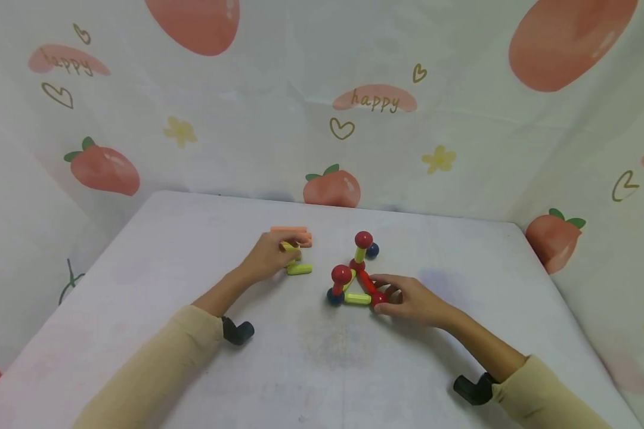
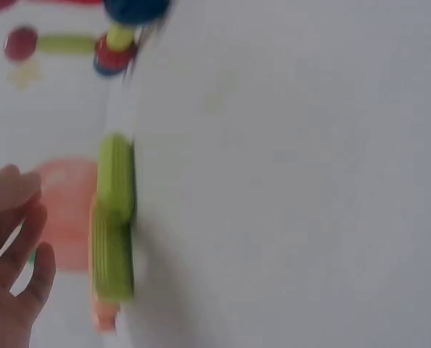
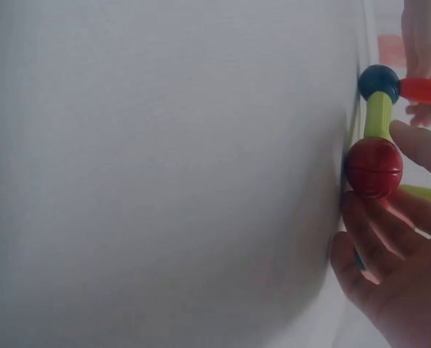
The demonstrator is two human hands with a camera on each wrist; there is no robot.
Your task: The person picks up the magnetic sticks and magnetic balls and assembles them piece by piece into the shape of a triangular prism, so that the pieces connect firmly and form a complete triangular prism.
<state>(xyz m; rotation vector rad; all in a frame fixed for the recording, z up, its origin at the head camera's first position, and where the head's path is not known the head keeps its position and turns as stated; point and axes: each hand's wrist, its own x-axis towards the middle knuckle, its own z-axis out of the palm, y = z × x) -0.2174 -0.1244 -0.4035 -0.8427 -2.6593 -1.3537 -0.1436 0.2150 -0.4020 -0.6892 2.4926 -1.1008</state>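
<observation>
My right hand (image 1: pixel 413 301) holds a red ball (image 3: pixel 375 168) at the near right corner of a stick-and-ball model, its thumb and fingers around the ball. That ball joins a red rod (image 1: pixel 367 282) and a yellow-green rod (image 1: pixel 358 298), part of a triangular base with a dark blue ball (image 1: pixel 335 297) at another corner. Two short uprights carry red balls (image 1: pixel 363 239) on top. My left hand (image 1: pixel 271 256) is over loose yellow-green rods (image 2: pixel 115 177), fingers loosely bent; in the left wrist view nothing shows between its fingertips.
Orange rods (image 1: pixel 288 229) lie just beyond the left hand. A dark blue ball (image 1: pixel 372 250) rests behind the model. The white table (image 1: pixel 322 369) ends at a hanging cloth (image 1: pixel 279 143) printed with peaches. Black wrist mounts (image 1: pixel 238 332) jut from both sleeves.
</observation>
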